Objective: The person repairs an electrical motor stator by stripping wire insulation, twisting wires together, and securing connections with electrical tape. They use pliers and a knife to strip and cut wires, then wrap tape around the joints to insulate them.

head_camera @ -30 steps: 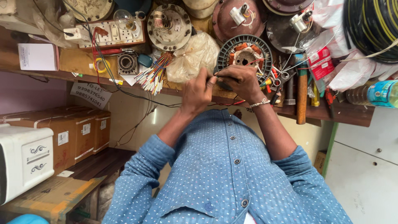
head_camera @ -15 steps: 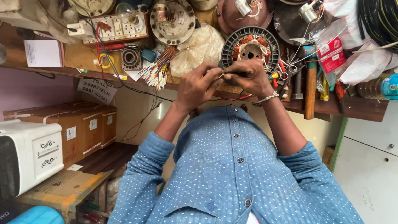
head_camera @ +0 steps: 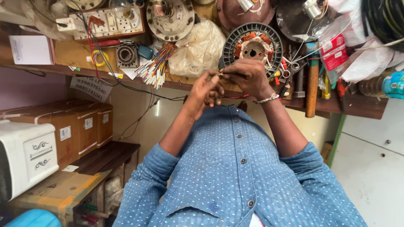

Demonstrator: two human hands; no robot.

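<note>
My left hand (head_camera: 206, 91) and my right hand (head_camera: 248, 76) meet in front of my chest, just below a round grey motor stator (head_camera: 252, 44) with copper windings that lies on the wooden workbench (head_camera: 75, 54). Both hands pinch a thin wire (head_camera: 219, 75) between their fingertips. The right wrist wears a metal bracelet (head_camera: 267, 99). Thin red leads run from the stator towards my hands. My blue dotted shirt (head_camera: 235, 180) fills the lower middle of the view.
The bench holds a bundle of coloured wires (head_camera: 155, 67), a switch board (head_camera: 111, 23), a plastic bag (head_camera: 198, 48), a wooden-handled hammer (head_camera: 312, 84), other motor parts and cables. Cardboard boxes (head_camera: 80, 126) and a white appliance (head_camera: 25, 155) stand at the left, a white cabinet (head_camera: 374, 159) at the right.
Both hands stay together on the wire, with the fingers shifting slightly. The view has drifted a little, so the bench sits slightly higher in the frame.
</note>
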